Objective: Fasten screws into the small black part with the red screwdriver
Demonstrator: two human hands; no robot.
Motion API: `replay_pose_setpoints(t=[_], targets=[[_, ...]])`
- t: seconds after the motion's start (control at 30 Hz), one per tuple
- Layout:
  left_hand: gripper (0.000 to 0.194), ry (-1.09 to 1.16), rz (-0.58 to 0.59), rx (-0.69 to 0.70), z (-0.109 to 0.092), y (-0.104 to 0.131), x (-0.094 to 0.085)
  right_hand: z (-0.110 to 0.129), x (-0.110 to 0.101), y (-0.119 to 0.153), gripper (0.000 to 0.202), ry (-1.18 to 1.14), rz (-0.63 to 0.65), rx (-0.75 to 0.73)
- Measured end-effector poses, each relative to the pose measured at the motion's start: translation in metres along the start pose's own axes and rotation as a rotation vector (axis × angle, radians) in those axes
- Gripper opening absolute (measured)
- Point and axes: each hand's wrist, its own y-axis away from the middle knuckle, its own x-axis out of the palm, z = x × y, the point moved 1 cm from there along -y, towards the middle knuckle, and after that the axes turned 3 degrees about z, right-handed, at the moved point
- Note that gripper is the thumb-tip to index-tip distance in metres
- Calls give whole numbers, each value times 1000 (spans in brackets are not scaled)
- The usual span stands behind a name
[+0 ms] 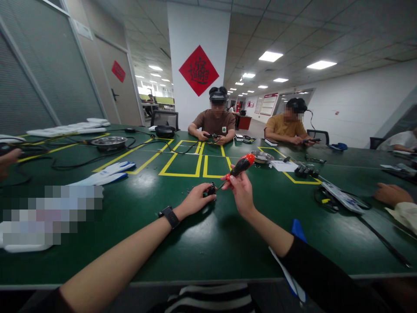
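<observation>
My right hand (241, 191) is closed around a screwdriver (244, 165) with a red and black handle. The handle tilts up to the right, and the thin shaft slants down to the left. In my left hand (197, 199) is a small black part (211, 188), pinched between thumb and fingers just above the table. The screwdriver's shaft points at this part; whether its tip touches the part I cannot tell. Several tiny dark pieces (186, 191) lie on the table beside my left hand.
Yellow tape outlines (180, 175) mark the green table (195, 261). White-and-blue gloves (109, 174) lie on the left, another glove (298, 230) by my right forearm. Metal bowls (109, 142), black parts (302, 171) and a power strip (342, 198) lie around. Co-workers (215, 121) sit opposite.
</observation>
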Motion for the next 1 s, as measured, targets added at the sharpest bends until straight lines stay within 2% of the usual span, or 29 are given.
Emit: replay_pose_setpoints(t=[0.2,0.33,0.57,0.73,0.9,1.0], targets=[[27,3,3,6,0,0,0,-3,0,0,24,51,-37,-17],[25,6,13,2,-1,0,0,-5,-1,0,30,49,-63,-10],[23,5,2,-3,-1,0,0,3,2,2,28,-14,44,41],[23,11,2,-24,0,0,1,-1,1,1,29,68,22,37],[28,48,28,-13,0,0,0,-2,-3,-1,18,185,-123,-90],[28,61,27,-7,0,0,0,1,-3,-2,23,108,-69,-95]])
